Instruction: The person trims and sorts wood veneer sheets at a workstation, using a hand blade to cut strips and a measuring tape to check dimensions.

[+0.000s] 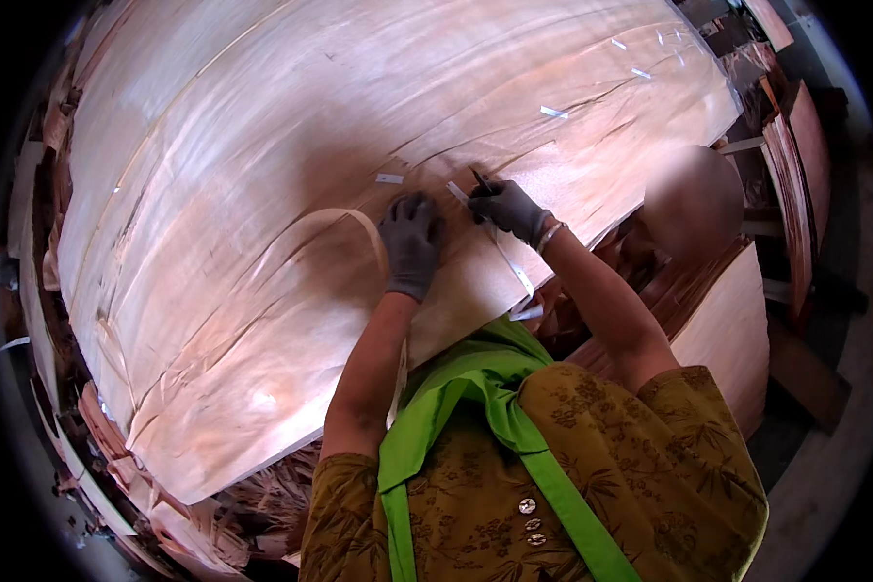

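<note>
I see, over the remote link, the left hand [412, 242] palm down at mid-frame, fingers loosely spread, probably steadying the pale veneer sheet [233, 184] across the upper left and centre; the right hand [512, 210] pinches a slim dark tool [479, 178], seemingly angled for close control, beside a white tape strip [458, 193].

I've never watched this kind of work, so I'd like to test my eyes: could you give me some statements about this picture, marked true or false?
1. The left hand and right hand are gloved in gray. True.
2. The apron is red. False: the apron is green.
3. The right hand holds a dark tool. True.
4. The left hand is up in the air. False: it rests on the wood sheet.
5. White tape pieces are on the wood sheet. True.
</note>
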Action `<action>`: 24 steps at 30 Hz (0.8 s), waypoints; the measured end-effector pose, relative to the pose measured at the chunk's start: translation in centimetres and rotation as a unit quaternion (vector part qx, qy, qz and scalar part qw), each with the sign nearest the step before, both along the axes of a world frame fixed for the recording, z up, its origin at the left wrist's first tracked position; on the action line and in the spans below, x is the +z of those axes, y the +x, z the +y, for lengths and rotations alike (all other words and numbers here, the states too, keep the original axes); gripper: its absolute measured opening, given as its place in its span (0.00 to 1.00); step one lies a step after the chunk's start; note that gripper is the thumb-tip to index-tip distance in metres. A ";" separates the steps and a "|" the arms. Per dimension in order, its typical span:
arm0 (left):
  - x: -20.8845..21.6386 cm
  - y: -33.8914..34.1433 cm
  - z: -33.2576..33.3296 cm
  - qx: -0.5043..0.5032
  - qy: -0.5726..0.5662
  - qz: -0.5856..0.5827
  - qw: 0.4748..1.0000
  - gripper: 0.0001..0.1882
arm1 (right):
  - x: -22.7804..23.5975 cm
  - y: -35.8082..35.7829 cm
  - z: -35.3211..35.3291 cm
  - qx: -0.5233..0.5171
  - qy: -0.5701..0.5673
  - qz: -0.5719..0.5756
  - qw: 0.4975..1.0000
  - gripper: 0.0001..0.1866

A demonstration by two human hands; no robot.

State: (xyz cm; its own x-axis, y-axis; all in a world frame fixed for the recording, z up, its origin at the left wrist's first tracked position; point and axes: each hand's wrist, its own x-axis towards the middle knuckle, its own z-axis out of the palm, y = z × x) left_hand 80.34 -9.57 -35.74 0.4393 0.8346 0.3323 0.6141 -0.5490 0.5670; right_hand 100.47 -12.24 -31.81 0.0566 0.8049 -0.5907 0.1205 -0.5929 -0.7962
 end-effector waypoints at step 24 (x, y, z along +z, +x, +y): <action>-0.1 2.0 1.0 -0.181 0.075 0.240 0.951 0.24 | -2.4 -3.7 -7.3 -0.150 -0.113 0.134 0.973 0.05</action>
